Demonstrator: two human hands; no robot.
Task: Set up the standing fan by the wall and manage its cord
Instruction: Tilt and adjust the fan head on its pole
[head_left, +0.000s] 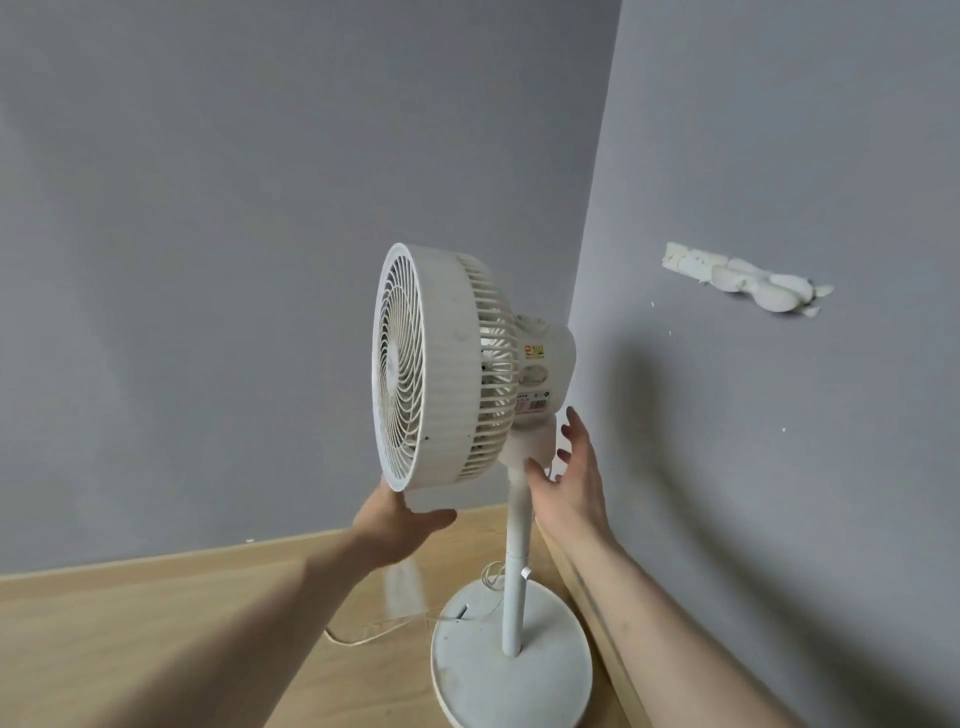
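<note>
A white standing fan (441, 364) stands upright in the room corner, its head facing left. Its round base (467, 670) rests on the wooden floor. My left hand (400, 530) cups the lower rim of the fan head from below. My right hand (571, 483) is beside the fan's neck, fingers spread, thumb touching the pole just under the joint. The white cord (358, 638) trails from the base leftward across the floor; a small loop of it shows behind the pole (491, 571).
Grey walls (208, 260) meet in a corner right behind the fan. A white patch of torn filler (748, 278) sticks out of the right wall. A wooden skirting board (156, 564) runs along both walls, and wooden floor (156, 649) spreads to the left.
</note>
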